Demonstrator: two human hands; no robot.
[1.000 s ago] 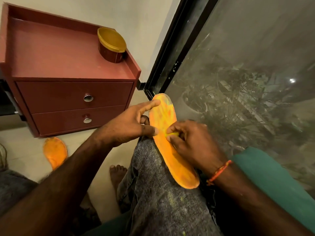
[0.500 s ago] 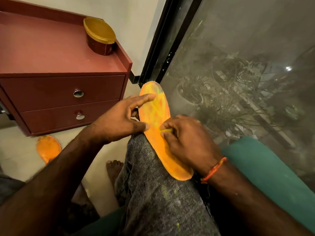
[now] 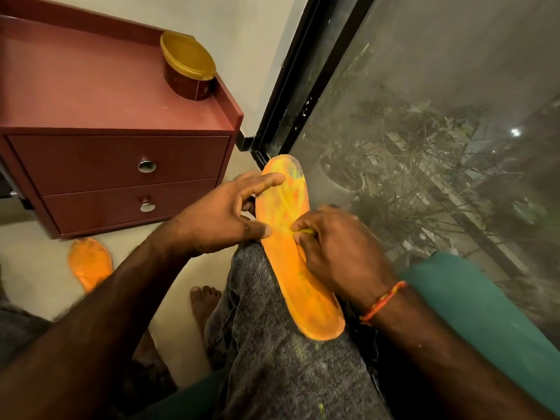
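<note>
An orange shoe insole (image 3: 291,268) with yellow smears lies lengthwise on my right knee, covered by grey jeans (image 3: 272,344). My left hand (image 3: 221,219) holds its left edge, thumb on top near the middle, forefinger stretched across the toe end. My right hand (image 3: 336,247) rests on the insole's middle with fingers curled, pinching a small yellow piece (image 3: 306,231) against the surface. A second orange insole (image 3: 89,262) lies on the floor at the left.
A dark red two-drawer cabinet (image 3: 121,165) stands at the left, with a round tub with a yellow lid (image 3: 188,71) on its top. A black-framed glass pane (image 3: 424,131) fills the right. A teal cushion (image 3: 485,313) lies by my right arm. A bare foot (image 3: 206,301) rests on the floor.
Both hands keep their hold on the insole. My right hand's fingers have shifted slightly on the insole's middle with the yellow piece. The camera view has swayed a little.
</note>
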